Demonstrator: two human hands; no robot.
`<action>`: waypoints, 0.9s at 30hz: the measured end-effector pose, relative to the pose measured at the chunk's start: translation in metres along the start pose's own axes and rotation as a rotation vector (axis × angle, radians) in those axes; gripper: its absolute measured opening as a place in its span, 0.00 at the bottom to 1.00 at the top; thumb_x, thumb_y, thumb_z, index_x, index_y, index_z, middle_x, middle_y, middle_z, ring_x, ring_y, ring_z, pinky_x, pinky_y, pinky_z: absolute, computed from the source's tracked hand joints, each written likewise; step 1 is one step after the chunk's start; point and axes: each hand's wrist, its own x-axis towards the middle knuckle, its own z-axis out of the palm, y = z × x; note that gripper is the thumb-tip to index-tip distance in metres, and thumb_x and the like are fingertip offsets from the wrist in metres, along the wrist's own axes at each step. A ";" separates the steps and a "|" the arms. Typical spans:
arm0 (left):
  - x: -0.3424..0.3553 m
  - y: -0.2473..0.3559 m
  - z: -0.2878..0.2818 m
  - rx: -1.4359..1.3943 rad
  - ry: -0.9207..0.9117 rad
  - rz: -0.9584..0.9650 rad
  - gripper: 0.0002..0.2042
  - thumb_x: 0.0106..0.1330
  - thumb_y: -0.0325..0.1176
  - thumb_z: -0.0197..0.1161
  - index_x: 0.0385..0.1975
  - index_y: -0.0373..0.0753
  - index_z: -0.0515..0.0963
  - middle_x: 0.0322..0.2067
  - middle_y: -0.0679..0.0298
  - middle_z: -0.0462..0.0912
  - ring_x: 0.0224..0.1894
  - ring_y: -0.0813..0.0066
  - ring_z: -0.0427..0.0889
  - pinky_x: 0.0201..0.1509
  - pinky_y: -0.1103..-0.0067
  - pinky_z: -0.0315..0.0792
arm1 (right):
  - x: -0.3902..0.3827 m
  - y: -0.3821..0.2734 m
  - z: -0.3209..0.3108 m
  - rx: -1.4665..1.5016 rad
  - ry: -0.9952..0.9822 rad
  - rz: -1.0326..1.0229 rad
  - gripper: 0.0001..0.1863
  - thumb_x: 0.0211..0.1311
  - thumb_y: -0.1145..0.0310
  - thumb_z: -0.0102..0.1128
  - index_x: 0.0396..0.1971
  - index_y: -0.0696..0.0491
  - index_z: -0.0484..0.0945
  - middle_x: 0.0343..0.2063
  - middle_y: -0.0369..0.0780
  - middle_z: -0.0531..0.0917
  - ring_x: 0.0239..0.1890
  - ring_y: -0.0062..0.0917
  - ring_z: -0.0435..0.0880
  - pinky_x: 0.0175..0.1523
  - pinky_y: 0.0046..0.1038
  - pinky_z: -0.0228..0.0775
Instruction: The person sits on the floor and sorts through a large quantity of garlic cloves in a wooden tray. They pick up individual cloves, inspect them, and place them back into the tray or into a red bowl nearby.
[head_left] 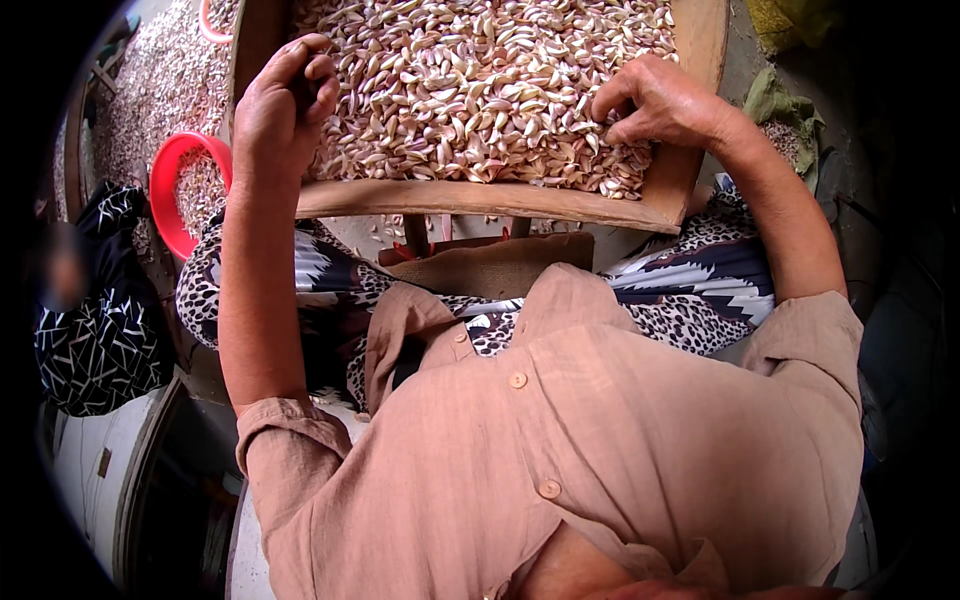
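Observation:
A wooden tray (490, 200) in front of me holds a thick layer of loose garlic cloves (470, 90), white to purple-pink. Over the tray's left side is my left hand (285, 105), its fingers curled in toward the palm; whatever they may hold is hidden. My right hand (665, 105) hangs over the right part of the cloves. Its thumb and fingers are bent together low among them, and I cannot make out what is between the tips.
Left of the tray stands a red plastic basin (165, 195) with cloves in it. More garlic (165, 80) lies spread behind it. A person in dark patterned clothing (105, 350) sits at the far left. A green sack (780, 115) lies to the right of the tray.

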 end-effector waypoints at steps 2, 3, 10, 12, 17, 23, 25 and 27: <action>-0.001 -0.001 0.004 0.007 0.024 -0.010 0.13 0.79 0.35 0.49 0.50 0.31 0.74 0.28 0.66 0.70 0.25 0.78 0.66 0.22 0.86 0.58 | 0.001 -0.004 0.004 -0.040 0.038 0.000 0.12 0.43 0.66 0.71 0.30 0.52 0.88 0.27 0.42 0.87 0.31 0.35 0.86 0.39 0.35 0.77; -0.001 -0.002 0.006 0.014 0.034 -0.014 0.13 0.79 0.35 0.49 0.50 0.31 0.74 0.28 0.66 0.70 0.25 0.78 0.66 0.22 0.86 0.58 | 0.001 -0.003 0.009 -0.055 0.073 -0.006 0.11 0.43 0.67 0.70 0.30 0.51 0.88 0.27 0.42 0.87 0.30 0.35 0.86 0.38 0.35 0.77; -0.003 -0.002 0.012 0.037 -0.012 -0.015 0.12 0.79 0.34 0.49 0.49 0.32 0.75 0.29 0.65 0.71 0.24 0.77 0.67 0.22 0.86 0.57 | 0.005 -0.001 0.013 -0.084 0.037 0.081 0.12 0.43 0.71 0.68 0.31 0.56 0.87 0.25 0.43 0.86 0.29 0.33 0.86 0.37 0.33 0.77; -0.005 -0.002 0.016 0.046 0.012 -0.016 0.12 0.79 0.34 0.48 0.49 0.32 0.75 0.29 0.65 0.71 0.24 0.77 0.67 0.22 0.86 0.57 | 0.004 0.002 0.011 -0.099 0.076 0.023 0.12 0.43 0.71 0.68 0.31 0.56 0.87 0.25 0.43 0.86 0.29 0.33 0.86 0.37 0.33 0.77; -0.006 -0.002 0.014 0.051 0.016 -0.004 0.13 0.79 0.34 0.48 0.49 0.32 0.75 0.29 0.65 0.71 0.25 0.77 0.67 0.22 0.86 0.58 | 0.004 -0.007 0.011 -0.222 0.071 0.005 0.14 0.42 0.70 0.68 0.33 0.52 0.88 0.25 0.44 0.86 0.30 0.36 0.87 0.38 0.34 0.78; -0.007 -0.002 0.016 0.054 0.008 -0.009 0.13 0.79 0.34 0.48 0.49 0.32 0.75 0.29 0.65 0.72 0.24 0.77 0.68 0.22 0.85 0.58 | 0.005 -0.011 0.023 -0.378 0.101 0.025 0.12 0.40 0.71 0.67 0.30 0.46 0.89 0.25 0.43 0.86 0.34 0.41 0.87 0.41 0.40 0.79; -0.008 -0.004 0.017 0.080 0.010 -0.005 0.13 0.79 0.34 0.48 0.49 0.32 0.75 0.28 0.65 0.72 0.24 0.77 0.69 0.22 0.85 0.59 | 0.006 -0.013 0.025 -0.411 0.100 0.021 0.12 0.40 0.71 0.67 0.30 0.46 0.89 0.24 0.44 0.86 0.34 0.41 0.87 0.41 0.41 0.79; -0.008 -0.005 0.018 0.098 0.005 0.002 0.13 0.79 0.34 0.48 0.48 0.32 0.75 0.28 0.66 0.72 0.23 0.77 0.69 0.22 0.85 0.60 | 0.005 -0.014 0.025 -0.421 0.105 0.020 0.12 0.40 0.71 0.67 0.29 0.46 0.88 0.24 0.44 0.85 0.33 0.42 0.87 0.40 0.41 0.79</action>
